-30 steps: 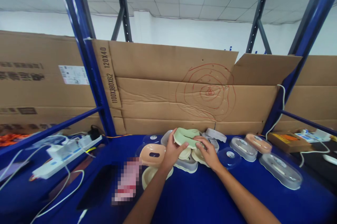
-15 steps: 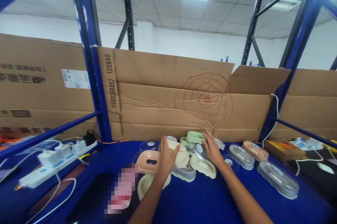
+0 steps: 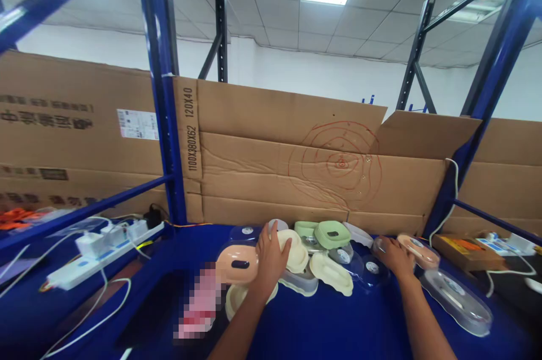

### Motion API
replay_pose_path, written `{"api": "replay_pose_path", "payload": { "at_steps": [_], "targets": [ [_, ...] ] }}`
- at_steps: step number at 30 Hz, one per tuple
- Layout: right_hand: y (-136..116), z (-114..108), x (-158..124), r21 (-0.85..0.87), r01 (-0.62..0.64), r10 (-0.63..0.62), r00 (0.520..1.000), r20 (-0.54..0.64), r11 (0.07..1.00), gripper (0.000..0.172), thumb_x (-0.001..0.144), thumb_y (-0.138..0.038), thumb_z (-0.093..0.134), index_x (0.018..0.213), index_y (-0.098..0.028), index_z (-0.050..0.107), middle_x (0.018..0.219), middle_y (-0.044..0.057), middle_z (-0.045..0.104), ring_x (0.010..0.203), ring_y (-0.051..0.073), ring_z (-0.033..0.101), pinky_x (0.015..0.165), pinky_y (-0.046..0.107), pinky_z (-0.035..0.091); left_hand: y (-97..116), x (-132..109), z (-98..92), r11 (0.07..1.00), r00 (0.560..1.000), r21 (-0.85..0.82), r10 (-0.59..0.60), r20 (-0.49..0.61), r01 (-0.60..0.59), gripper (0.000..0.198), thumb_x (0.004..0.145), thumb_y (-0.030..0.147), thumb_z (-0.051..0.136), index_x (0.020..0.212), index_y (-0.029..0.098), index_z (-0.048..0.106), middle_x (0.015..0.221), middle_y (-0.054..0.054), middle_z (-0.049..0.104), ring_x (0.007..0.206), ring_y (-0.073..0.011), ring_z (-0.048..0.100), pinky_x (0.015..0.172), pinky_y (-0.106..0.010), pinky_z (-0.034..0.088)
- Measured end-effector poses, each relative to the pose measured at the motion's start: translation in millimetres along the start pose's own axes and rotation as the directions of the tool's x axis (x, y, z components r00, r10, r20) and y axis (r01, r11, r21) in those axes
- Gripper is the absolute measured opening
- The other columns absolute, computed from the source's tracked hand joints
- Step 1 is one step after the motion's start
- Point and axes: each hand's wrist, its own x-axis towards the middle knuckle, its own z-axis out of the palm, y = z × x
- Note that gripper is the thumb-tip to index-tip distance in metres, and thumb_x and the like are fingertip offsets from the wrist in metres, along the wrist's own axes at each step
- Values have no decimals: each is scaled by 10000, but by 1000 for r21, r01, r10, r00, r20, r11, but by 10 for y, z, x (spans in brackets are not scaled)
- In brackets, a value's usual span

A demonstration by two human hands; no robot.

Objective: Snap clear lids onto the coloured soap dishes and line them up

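My left hand point(image 3: 271, 255) rests with its fingers laid over a cream soap-dish shell point(image 3: 296, 255) in a cluster of plastic shells on the blue table point(image 3: 322, 320). A peach shell point(image 3: 237, 264) lies just left of it and a green shell point(image 3: 332, 234) sits behind on the pile. My right hand point(image 3: 393, 257) has reached right to a clear-lidded peach box point(image 3: 417, 251); its fingers curl at that box's left end, but I cannot see whether they grip it. A cream shell point(image 3: 332, 274) and round clear lids point(image 3: 372, 268) lie between the hands.
A long clear lidded box point(image 3: 455, 292) lies at the right. Cardboard sheets point(image 3: 296, 162) wall off the back behind blue rack posts point(image 3: 163, 95). A white power strip with cables point(image 3: 97, 250) lies at left, a flat carton point(image 3: 463, 250) at far right.
The green shell, held in both hands a second ago, now lies on the pile. My right hand has moved right to the peach box. The left hand has stayed on the cream shell.
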Motion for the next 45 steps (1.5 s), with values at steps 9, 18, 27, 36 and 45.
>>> {"api": "replay_pose_path", "payload": {
  "at_steps": [9,18,27,36,45],
  "targets": [
    [-79,-79,-56,-22,-143,142,989,-42,989,654,912,-584,592,1486,-271,613,1523,218,573,1388,494,524,1021,756,406,170,-16,-142,993,996,-82,87,16,-85,466,999,342,550,1447,214,564,1546,-179,497,1436,-380,481,1180,-605,382],
    [-418,-318,-145,59,25,-9,970,-242,998,668,1016,-665,449,1535,-255,539,1551,179,561,1396,403,529,1118,631,411,355,-91,-170,950,964,-198,259,66,-242,409,1026,271,489,1427,230,556,1478,-140,546,1417,-294,521,1203,-509,416],
    [-1745,-298,-369,232,769,-772,628,-98,596,665,963,-619,648,1567,-376,512,1614,101,524,1486,331,475,1220,570,320,248,-118,-99,948,940,-114,312,142,-297,401,973,209,544,1370,222,599,1411,-135,601,1359,-319,563,1135,-554,466],
    [-896,-377,311,91,311,-318,945,72,946,521,1063,-515,386,1457,-276,630,1455,161,658,1359,379,600,1135,635,387,224,-148,-50,934,914,-82,358,190,-348,334,984,197,547,1301,231,646,1409,-126,596,1354,-321,554,1130,-549,451],
    [-48,-23,165,-74,-125,138,969,205,989,731,929,-620,531,1541,-221,547,1614,238,481,1499,473,438,1116,712,393,299,-215,-44,935,911,-95,353,214,-341,224,968,189,580,1144,237,710,1340,-111,630,1310,-317,586,1095,-540,470]
  ]
}}
